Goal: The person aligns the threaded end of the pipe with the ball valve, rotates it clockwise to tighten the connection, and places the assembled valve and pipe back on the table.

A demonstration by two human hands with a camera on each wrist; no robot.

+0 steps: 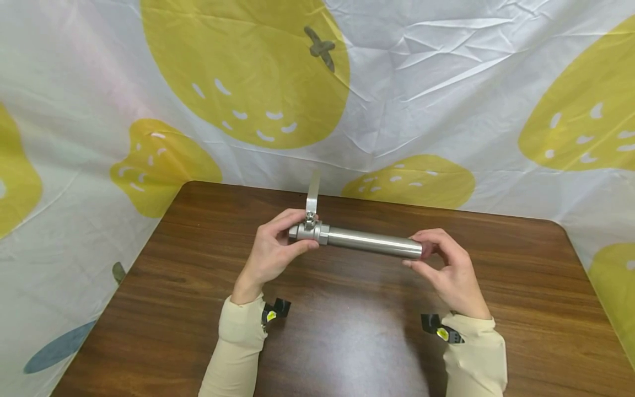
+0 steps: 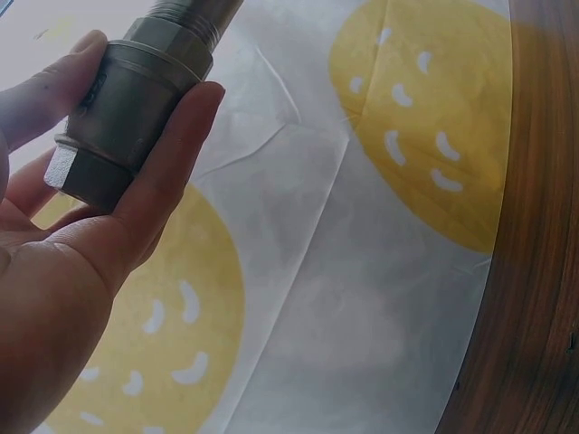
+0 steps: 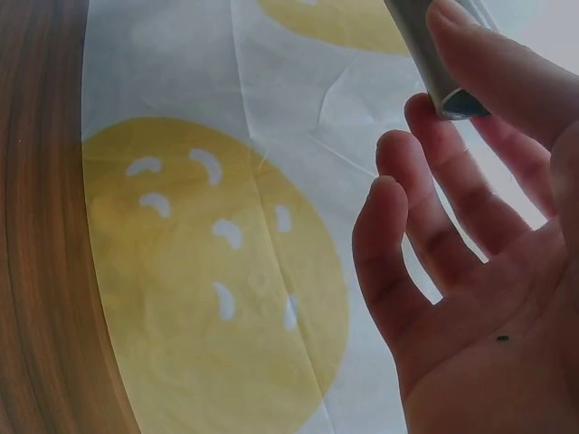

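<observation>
A metal ball valve [image 1: 310,231] with a flat lever handle [image 1: 312,197] is joined to a steel pipe [image 1: 372,242]. Thread shows where the pipe [image 2: 194,14] enters the hex end of the valve [image 2: 122,108] in the left wrist view. My left hand [image 1: 275,248] grips the valve body between thumb and fingers, while the lever points up and away. At the pipe's far end, my right hand [image 1: 448,270] pinches the tube with thumb and fingertips. In the right wrist view the open pipe end [image 3: 461,104] shows between the thumb and fingers, the other fingers [image 3: 380,212] loosely bent.
Beneath both hands lies a dark brown wooden table [image 1: 347,331] with rounded back corners. A white cloth [image 1: 421,82] printed with yellow fruit hangs behind it and along both sides. Each wrist, in a pale sleeve [image 1: 230,347], carries a small black camera mount [image 1: 270,314].
</observation>
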